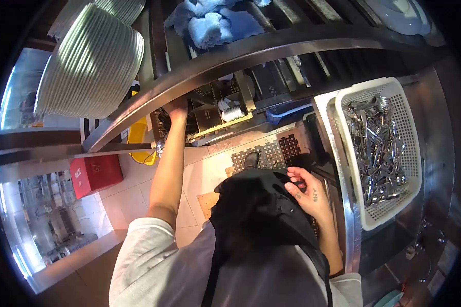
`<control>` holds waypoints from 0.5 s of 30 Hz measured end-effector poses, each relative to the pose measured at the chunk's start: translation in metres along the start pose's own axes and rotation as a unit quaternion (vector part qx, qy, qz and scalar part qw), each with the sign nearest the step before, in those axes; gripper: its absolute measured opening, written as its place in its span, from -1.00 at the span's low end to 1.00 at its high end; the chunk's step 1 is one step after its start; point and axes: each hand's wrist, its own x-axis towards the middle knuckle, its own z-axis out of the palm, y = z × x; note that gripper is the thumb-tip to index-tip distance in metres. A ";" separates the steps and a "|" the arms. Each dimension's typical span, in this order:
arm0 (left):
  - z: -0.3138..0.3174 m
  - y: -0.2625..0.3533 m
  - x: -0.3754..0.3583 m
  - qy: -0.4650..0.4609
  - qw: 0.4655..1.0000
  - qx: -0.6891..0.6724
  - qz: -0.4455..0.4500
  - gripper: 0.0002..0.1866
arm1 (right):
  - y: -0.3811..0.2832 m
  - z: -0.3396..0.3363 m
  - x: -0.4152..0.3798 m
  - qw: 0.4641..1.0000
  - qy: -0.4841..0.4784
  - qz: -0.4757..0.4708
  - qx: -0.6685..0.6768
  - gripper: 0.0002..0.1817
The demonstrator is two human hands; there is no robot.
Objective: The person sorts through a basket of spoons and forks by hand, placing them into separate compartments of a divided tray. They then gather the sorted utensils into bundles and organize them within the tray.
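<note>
My left hand (176, 108) reaches under the metal shelf bar into the left end of a compartmented cutlery holder (208, 118); its fingers are hidden there. White rolled items (232, 113) lie in a compartment to the right of that hand. In front of the black apron (261, 204), my right hand (307, 192) hangs with slightly curled fingers apart, holding nothing. To its right, a white perforated basket (416, 153) holds a heap of metal cutlery (375, 148).
A tall stack of white plates (95, 66) stands at upper left. Blue cloths (210, 25) lie on the slatted metal shelf (241, 45). A red box (96, 175) and a yellow object (138, 138) are lower left. A blue container (287, 115) sits under the shelf.
</note>
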 end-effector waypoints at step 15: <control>0.065 -0.050 -0.004 -0.121 0.960 0.217 0.130 -0.56 | 0.002 0.069 -0.023 0.985 0.165 0.051 0.025 -0.58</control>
